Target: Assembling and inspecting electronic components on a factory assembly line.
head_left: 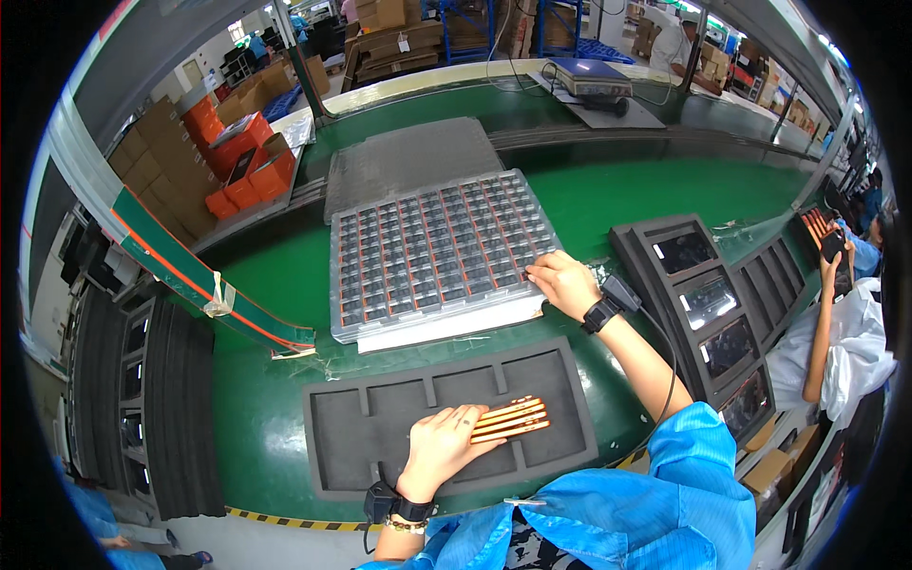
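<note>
Over the dark grey foam tray [353, 388], my left hand [439, 446] is closed round several slim orange-edged phones [513, 419], fanned in a stack. The foam tray has shallow recesses along its sides and lies flat on the green bench. Farther off sits a clear plastic tray [437, 249], its many small cells filled with dark parts and orange strips. At its lower right corner, the fingers of my right hand [567, 285] are pinched together over a cell. Whatever they grip, if anything, is hidden. Each wrist wears a black strapped device with a cable.
Foam trays holding dark-screened phones [727, 346] stand on the right, with stacked foam trays [176, 408] at left. A green and orange post [204, 275] rises left of the clear tray. A scale [587, 78] sits behind. A co-worker's hand [841, 252] holds phones at far right.
</note>
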The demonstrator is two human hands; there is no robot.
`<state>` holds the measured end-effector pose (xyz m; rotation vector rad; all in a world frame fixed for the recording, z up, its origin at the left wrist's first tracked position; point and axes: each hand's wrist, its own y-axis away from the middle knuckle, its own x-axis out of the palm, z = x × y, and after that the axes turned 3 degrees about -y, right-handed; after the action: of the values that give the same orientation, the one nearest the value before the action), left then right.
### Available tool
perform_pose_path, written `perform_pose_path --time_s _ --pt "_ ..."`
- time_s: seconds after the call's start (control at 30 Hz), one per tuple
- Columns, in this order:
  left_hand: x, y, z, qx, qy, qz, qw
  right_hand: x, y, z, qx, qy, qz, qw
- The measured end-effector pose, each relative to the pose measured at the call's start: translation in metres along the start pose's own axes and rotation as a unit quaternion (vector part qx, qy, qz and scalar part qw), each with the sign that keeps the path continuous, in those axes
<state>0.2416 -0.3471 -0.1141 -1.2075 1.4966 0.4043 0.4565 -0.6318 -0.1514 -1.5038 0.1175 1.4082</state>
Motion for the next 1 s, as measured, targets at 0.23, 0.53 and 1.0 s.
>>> perform_pose_path --time_s 0.23,0.53,1.0 --pt "0.009 0.014 -0.001 -0.010 -0.017 -0.006 1.000 0.007 0.011 0.011 0.016 0.015 -0.025 0.999" --pt "0.009 0.017 -0.003 -0.018 -0.018 -0.008 1.000 0.002 0.008 0.003 -0.012 0.011 -0.012 1.000" --pt "0.011 0.022 -0.004 -0.027 -0.016 0.004 0.999 0.019 -0.018 -0.023 0.043 -0.060 -0.114 0.991"
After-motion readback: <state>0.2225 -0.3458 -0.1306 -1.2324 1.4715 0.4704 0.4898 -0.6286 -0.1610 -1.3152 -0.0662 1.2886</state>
